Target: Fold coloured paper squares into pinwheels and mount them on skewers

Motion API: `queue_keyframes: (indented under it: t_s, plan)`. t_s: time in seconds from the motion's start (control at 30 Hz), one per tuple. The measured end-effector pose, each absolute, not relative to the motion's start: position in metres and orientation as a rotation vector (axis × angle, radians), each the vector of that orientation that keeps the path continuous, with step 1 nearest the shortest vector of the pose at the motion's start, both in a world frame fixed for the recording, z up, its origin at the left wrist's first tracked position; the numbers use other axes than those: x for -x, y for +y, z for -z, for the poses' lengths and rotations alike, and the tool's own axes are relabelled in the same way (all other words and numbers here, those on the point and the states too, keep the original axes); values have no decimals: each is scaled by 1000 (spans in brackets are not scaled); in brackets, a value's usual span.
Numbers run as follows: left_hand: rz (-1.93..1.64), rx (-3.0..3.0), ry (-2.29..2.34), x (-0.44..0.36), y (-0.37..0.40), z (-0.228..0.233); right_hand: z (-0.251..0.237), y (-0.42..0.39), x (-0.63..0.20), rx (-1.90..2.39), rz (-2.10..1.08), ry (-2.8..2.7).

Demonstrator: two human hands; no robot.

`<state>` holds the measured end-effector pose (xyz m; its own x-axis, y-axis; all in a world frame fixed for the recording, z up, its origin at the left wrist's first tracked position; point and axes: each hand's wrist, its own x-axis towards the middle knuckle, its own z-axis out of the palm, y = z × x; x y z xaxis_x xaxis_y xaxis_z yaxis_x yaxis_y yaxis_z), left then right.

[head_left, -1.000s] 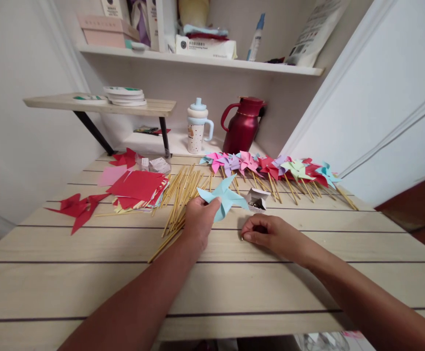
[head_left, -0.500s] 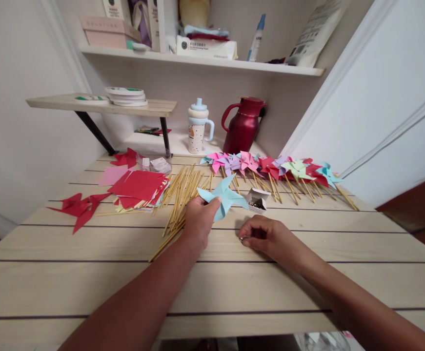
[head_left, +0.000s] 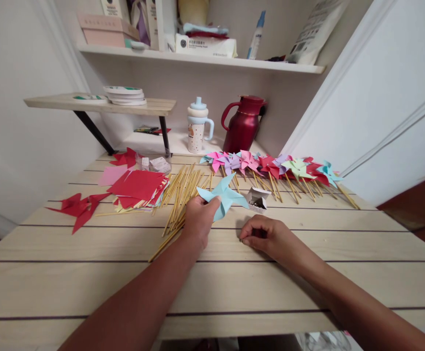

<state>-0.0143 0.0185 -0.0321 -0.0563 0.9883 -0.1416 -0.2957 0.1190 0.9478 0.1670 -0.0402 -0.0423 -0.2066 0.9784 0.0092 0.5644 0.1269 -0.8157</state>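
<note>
A light-blue paper pinwheel (head_left: 226, 196) is pinched between the thumb and fingers of my left hand (head_left: 200, 217), raised over the table. To its right, my right hand (head_left: 261, 231) rests low at the tabletop with thumb and forefinger pressed together on a small metal pin, mostly hidden by the fingertips. Just behind that hand stands a small open white box (head_left: 258, 199) with dark, shiny metal bits inside. Thin wooden sticks (head_left: 179, 195) lie in a loose pile beside and partly behind my left hand.
Finished pinwheels on sticks (head_left: 271, 168) lie in a row at the back right. On the left are stacked red paper squares (head_left: 139, 187) and a folded red pinwheel (head_left: 80, 207). A cup (head_left: 196, 129) and a red jug (head_left: 243, 124) stand behind, under a shelf (head_left: 205, 61).
Hardly anything differs. Both hands keep their places, and the pinwheel stays in my left hand; the right fingertips turn slightly on the small pin.
</note>
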Motion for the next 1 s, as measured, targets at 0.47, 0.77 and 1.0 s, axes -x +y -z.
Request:
queue_keyframes:
  t_s: [0.47, 0.77, 1.0]
  plan:
    - [-1281, -877, 1095, 14, 18, 32, 40, -43, -166, 1498, -988, -1844]
    - [-1288, -870, 1076, 13, 17, 33, 38, -45, -162, 1502, -967, -1867]
    - [-1275, -882, 1063, 13, 17, 33, 35, -49, -157, 1480, -921, -1872]
